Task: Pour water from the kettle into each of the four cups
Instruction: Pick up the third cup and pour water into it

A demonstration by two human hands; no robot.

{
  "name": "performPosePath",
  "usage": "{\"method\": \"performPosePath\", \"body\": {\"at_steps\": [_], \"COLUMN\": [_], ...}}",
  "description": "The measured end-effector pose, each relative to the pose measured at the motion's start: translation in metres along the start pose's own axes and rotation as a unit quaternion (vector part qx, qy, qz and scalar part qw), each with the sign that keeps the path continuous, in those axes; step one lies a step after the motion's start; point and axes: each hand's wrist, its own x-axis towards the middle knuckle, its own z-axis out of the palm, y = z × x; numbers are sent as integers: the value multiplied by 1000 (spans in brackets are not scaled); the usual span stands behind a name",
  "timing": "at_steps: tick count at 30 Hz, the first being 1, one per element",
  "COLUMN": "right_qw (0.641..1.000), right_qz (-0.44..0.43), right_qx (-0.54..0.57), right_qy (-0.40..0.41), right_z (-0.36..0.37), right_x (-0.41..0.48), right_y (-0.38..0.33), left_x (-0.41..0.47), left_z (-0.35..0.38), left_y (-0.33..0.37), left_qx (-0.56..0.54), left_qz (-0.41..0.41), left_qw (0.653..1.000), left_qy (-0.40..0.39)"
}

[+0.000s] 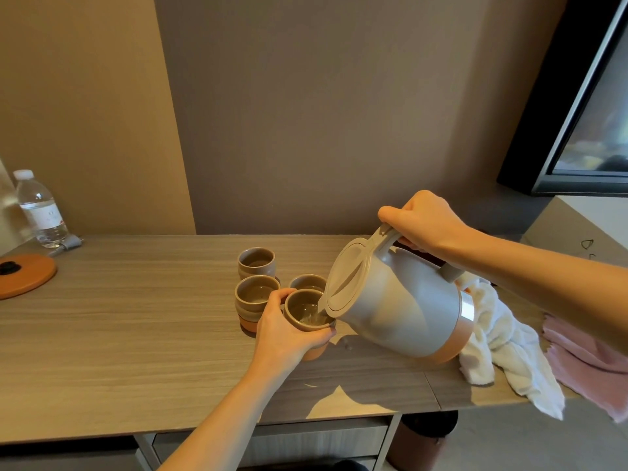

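A grey kettle (401, 307) with a copper band is tilted to the left, its spout over the nearest cup (307, 312). My right hand (424, 220) grips the kettle's handle from above. My left hand (287, 329) wraps around the side of that nearest cup, which has water in it and a thin stream falling into it. Three more brown cups stand just behind it: one at the back (256, 262), one at the left (256, 295) and one (307, 283) partly hidden by the kettle's lid.
The wooden desk (136, 334) carries an orange kettle base (25, 275) and a water bottle (40, 210) at the far left. A white towel (503, 348) and a pink cloth (584, 362) lie at the right edge. A screen (591, 124) hangs at upper right.
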Motion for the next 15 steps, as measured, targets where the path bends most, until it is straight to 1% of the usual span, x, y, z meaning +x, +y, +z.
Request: {"method": "performPosePath", "body": {"at_steps": [7,15], "right_qw": [1000,1000], "right_qz": [-5,16], "right_qx": [-4,17], "right_qy": [1,-6], "right_z": [1,-2], "right_x": [-2,-7], "right_y": [1,0], "left_x": [-1,-2], "left_z": [0,1], "left_y": [0,0], "left_qx": [2,3], "left_qz": [-6,-7], "left_qw": [1000,1000], "left_qy": [-2,-1]}}
